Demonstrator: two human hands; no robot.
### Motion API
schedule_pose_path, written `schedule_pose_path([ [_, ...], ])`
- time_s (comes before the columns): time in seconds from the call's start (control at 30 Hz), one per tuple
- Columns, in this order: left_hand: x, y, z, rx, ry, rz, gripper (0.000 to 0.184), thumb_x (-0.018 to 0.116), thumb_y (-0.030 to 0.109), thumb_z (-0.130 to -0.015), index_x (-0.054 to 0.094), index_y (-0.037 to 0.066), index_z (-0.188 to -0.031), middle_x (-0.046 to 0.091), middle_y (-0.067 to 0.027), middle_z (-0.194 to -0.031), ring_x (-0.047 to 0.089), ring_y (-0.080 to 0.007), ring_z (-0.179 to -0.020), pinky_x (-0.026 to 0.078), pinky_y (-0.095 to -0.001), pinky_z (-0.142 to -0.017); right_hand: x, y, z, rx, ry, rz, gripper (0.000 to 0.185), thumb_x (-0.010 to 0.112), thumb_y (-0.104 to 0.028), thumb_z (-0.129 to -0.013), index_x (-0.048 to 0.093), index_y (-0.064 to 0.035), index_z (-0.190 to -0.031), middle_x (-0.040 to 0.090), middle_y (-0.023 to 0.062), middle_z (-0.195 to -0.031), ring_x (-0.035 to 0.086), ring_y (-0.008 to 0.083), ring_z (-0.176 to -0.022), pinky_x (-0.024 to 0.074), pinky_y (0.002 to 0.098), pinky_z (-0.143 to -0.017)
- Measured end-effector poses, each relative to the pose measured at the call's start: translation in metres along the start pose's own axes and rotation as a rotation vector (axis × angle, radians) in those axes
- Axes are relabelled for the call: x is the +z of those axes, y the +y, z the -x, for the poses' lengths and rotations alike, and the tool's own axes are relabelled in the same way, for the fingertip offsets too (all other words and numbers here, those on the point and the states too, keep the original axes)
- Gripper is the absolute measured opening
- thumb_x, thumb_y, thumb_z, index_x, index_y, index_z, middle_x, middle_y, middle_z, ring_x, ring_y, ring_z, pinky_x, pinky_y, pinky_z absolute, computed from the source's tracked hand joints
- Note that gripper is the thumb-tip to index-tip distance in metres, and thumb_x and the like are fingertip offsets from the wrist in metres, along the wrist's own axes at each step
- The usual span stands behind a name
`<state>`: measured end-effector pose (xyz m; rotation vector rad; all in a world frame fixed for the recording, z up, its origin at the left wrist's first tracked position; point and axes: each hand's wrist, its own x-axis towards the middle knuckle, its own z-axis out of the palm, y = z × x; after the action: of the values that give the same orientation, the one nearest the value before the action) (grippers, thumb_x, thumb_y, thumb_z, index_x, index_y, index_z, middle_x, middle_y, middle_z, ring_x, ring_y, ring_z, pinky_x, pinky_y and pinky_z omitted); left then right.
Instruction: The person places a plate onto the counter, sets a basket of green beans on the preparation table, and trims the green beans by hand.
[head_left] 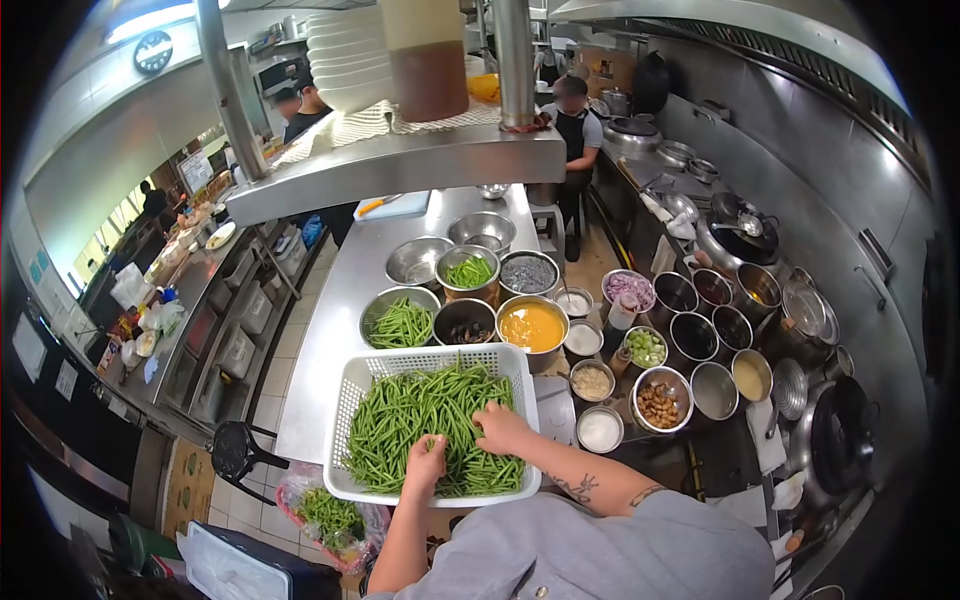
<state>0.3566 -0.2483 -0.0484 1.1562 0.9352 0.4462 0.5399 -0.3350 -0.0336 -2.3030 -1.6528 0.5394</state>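
A white perforated plastic basket (344,420) full of long green beans (410,405) stands at the near end of the steel counter. My left hand (427,462) is above the basket's near side, its fingers closed in a pinch on a green bean, which is mostly hidden. My right hand (502,430) reaches over the right part of the pile, fingers curled closed on green beans at their tips. Just behind the basket, a steel bowl of cut green beans (401,324) stands beside a pot of dark pieces (465,325) and a pot of yellow liquid (533,326).
Several steel containers crowd the right, including one of brown chunks (660,404) and one of chopped red onion (628,287). A steel overhead shelf (400,176) crosses the counter. A plastic bag of greens (330,522) sits low at left, near a black stool (240,450). A co-worker (577,140) stands beyond.
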Motion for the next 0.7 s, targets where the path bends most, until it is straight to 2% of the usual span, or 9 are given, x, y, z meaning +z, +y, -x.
schedule_pose_path([
  [0.07, 0.0, 0.0, 0.001, -0.005, -0.029, 0.023, 0.02, 0.056, 0.026, -0.102, 0.055, 0.007, -0.096, 0.04, 0.0046, -0.057, 0.034, -0.0085, -0.046, 0.03, -0.0265, -0.045, 0.01, 0.013, -0.007, -0.023, -0.034, -0.074, 0.036, 0.071, -0.029, -0.077, 0.068, -0.0068, -0.106, 0.061, 0.0163, -0.115, 0.054, 0.0351, -0.115, 0.0483, 0.0481, -0.096],
  [0.17, 0.0, 0.004, 0.001, -0.055, -0.082, 0.066, 0.022, 0.056, 0.027, -0.102, 0.057, 0.007, -0.095, 0.04, 0.0053, -0.057, 0.034, -0.0071, -0.047, 0.03, -0.0248, -0.045, 0.013, 0.012, 0.0, -0.047, 0.038, -0.07, 0.026, 0.069, -0.027, -0.081, 0.07, -0.006, -0.097, 0.063, 0.0139, -0.106, 0.057, 0.0345, -0.109, 0.0496, 0.0474, -0.091],
  [0.27, 0.0, 0.007, 0.002, -0.044, -0.105, 0.101, 0.021, 0.056, 0.026, -0.102, 0.059, 0.007, -0.094, 0.04, 0.0056, -0.058, 0.034, -0.0057, -0.047, 0.029, -0.0239, -0.045, 0.006, 0.004, 0.012, -0.157, 0.302, -0.125, 0.02, 0.063, -0.023, -0.086, 0.07, -0.0057, -0.093, 0.064, 0.0126, -0.099, 0.061, 0.0343, -0.098, 0.0503, 0.0463, -0.084],
  [0.37, 0.003, 0.011, 0.007, 0.034, -0.114, 0.096, 0.019, 0.057, 0.024, -0.102, 0.063, 0.006, -0.098, 0.043, 0.0062, -0.06, 0.034, -0.0044, -0.048, 0.029, -0.0237, -0.045, 0.009, 0.004, 0.011, -0.311, 0.621, -0.246, 0.022, 0.057, -0.023, -0.091, 0.068, -0.0052, -0.098, 0.066, 0.0142, -0.101, 0.062, 0.0355, -0.098, 0.0491, 0.0478, -0.082],
  [0.5, 0.013, 0.026, 0.02, 0.202, -0.048, 0.043, 0.019, 0.061, 0.02, -0.1, 0.067, 0.005, -0.11, 0.051, 0.0066, -0.065, 0.036, -0.0025, -0.05, 0.03, -0.0225, -0.046, 0.008, -0.007, 0.017, -0.186, 0.259, -0.487, 0.021, 0.054, -0.023, -0.095, 0.064, -0.0036, -0.096, 0.064, 0.0202, -0.089, 0.062, 0.0406, -0.088, 0.0486, 0.0483, -0.076],
  [0.6, 0.016, 0.029, 0.015, 0.364, -0.087, -0.121, 0.023, 0.062, 0.019, -0.099, 0.068, 0.004, -0.115, 0.058, 0.0056, -0.072, 0.04, -0.0021, -0.053, 0.032, -0.0211, -0.047, 0.016, -0.018, 0.025, -0.328, 0.241, -0.489, 0.019, 0.057, -0.018, -0.095, 0.063, 0.0002, -0.092, 0.064, 0.02, -0.081, 0.063, 0.0395, -0.078, 0.0489, 0.0462, -0.069],
  [0.63, 0.012, 0.029, 0.015, 0.27, -0.147, -0.047, 0.022, 0.062, 0.019, -0.099, 0.07, 0.004, -0.113, 0.062, 0.0039, -0.077, 0.043, -0.0028, -0.056, 0.035, -0.0213, -0.049, 0.019, -0.019, 0.025, -0.331, 0.242, -0.507, 0.022, 0.061, -0.02, -0.093, 0.065, 0.0008, -0.087, 0.063, 0.0191, -0.074, 0.062, 0.0349, -0.067, 0.0486, 0.0421, -0.063],
  [0.7, 0.011, 0.03, 0.015, 0.274, -0.177, -0.017, 0.022, 0.062, 0.02, -0.099, 0.07, 0.005, -0.113, 0.062, 0.0037, -0.077, 0.043, -0.0027, -0.056, 0.035, -0.0214, -0.05, 0.016, -0.019, 0.032, -0.236, 0.178, -0.56, 0.023, 0.065, -0.021, -0.09, 0.066, 0.0011, -0.084, 0.062, 0.0176, -0.068, 0.06, 0.0299, -0.059, 0.0476, 0.039, -0.059],
])
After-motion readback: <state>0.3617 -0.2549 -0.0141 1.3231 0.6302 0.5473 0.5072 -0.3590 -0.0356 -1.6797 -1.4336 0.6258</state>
